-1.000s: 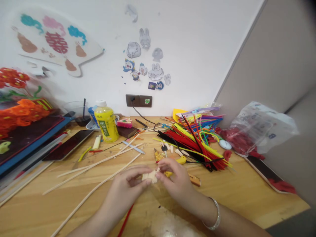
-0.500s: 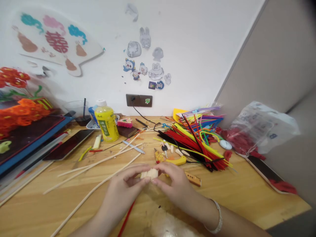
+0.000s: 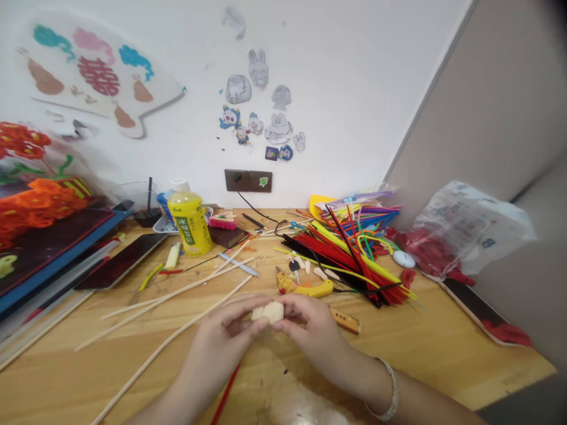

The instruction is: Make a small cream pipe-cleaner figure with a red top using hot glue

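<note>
Between both hands, above the wooden table, is a small pale cream piece with ridges [image 3: 268, 312], like a short bundle of wood-coloured strips. My left hand [image 3: 230, 324] pinches its left end between thumb and fingers. On its right end, the thumb and fingers of my right hand [image 3: 310, 321] are closed too. A bracelet circles my right wrist. Just beyond the hands lies a yellow-handled glue gun [image 3: 310, 287]. An orange-brown utility knife [image 3: 346, 320] lies right of my right hand. A red strip [image 3: 227, 392] runs below my left hand.
Long pale strips [image 3: 177, 333] cross the table's left. Behind stand a yellow drink bottle [image 3: 189, 221] and a dark tablet [image 3: 121, 260]. Bundled red, black and yellow pipe cleaners [image 3: 349, 254] lie back right, near a plastic bag [image 3: 473, 227]. Orange flowers [image 3: 39, 203] stand far left.
The view has shifted very slightly. Both hands keep the same hold on the ridged piece, which has hardly moved.
</note>
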`<state>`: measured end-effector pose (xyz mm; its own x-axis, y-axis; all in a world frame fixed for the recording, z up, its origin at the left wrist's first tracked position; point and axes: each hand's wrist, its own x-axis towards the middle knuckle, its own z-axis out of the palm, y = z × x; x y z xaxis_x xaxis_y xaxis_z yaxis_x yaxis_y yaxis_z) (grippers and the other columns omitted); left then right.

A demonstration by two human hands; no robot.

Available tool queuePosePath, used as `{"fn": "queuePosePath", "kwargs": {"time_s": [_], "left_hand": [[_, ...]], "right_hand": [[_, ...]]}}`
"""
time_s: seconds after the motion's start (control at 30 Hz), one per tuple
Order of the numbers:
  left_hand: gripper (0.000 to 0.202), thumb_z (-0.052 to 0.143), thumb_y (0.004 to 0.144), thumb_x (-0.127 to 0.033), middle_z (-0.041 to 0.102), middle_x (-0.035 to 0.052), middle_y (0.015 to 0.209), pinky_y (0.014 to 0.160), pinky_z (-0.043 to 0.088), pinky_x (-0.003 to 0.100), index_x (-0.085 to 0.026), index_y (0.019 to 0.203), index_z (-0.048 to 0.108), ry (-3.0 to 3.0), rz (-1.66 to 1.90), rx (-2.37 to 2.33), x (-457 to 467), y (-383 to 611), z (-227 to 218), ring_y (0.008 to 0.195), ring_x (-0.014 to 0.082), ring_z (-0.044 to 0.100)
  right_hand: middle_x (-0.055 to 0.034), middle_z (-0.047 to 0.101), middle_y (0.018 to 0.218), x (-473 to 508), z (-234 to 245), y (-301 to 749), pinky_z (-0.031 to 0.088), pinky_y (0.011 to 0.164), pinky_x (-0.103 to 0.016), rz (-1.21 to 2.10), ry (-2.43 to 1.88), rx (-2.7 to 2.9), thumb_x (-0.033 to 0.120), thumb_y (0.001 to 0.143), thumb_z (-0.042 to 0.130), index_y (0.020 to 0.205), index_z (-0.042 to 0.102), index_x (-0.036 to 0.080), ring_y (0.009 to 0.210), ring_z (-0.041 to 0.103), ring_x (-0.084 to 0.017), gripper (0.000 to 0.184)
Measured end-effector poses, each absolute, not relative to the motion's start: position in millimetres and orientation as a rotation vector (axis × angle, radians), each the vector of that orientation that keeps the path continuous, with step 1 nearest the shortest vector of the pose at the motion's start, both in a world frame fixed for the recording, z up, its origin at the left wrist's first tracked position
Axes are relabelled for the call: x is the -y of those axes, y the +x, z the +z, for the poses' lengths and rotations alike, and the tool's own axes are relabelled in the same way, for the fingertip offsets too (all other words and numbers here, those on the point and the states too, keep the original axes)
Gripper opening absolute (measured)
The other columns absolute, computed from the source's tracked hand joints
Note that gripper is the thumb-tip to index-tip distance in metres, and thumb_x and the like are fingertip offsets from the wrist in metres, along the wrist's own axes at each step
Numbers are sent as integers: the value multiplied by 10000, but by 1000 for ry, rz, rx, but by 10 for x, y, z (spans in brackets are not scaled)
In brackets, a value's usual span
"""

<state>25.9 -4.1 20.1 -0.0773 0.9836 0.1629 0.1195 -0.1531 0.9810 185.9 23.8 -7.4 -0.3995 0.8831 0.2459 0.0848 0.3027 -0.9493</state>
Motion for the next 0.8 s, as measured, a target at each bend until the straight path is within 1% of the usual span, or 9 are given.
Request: {"fn": "queuePosePath", "kwargs": {"time_s": [0.17, 0.37, 0.63, 0.8], "left_hand": [[167, 690, 600, -170, 781, 21, 866, 767, 565, 291, -244, 738, 750, 1352, 1370, -1256, 57, 267, 234, 840, 214, 705], [153, 699, 596, -177, 783, 9, 842, 749, 568, 273, -239, 730, 743, 1282, 1375, -1276, 66, 258, 250, 808, 202, 710], [178, 710, 579, -150, 784, 8, 836, 743, 569, 266, -241, 728, 748, 1235, 1409, -1226, 77, 282, 214, 807, 199, 712], [167, 712, 595, -143, 781, 9, 835, 723, 572, 260, -243, 725, 743, 1274, 1402, -1221, 79, 289, 204, 801, 201, 709]], "right_hand": [[-26, 670, 787, -228, -39, 1828, 501, 669, -259, 1287, -826, 1587, 203, 713, 653, 860, 659, 174, 714, 622, -147, 149], [-32, 688, 899, -255, -74, 1852, 504, 723, -263, 1318, -697, 1596, 218, 753, 642, 983, 660, 212, 787, 638, -142, 231], [-51, 704, 843, -254, -137, 1837, 521, 684, -286, 1239, -762, 1561, 337, 707, 697, 930, 693, 187, 730, 649, -157, 269], [-47, 703, 859, -223, -118, 1837, 527, 704, -278, 1127, -777, 1609, 316, 734, 670, 923, 689, 199, 772, 653, -161, 223]]}}
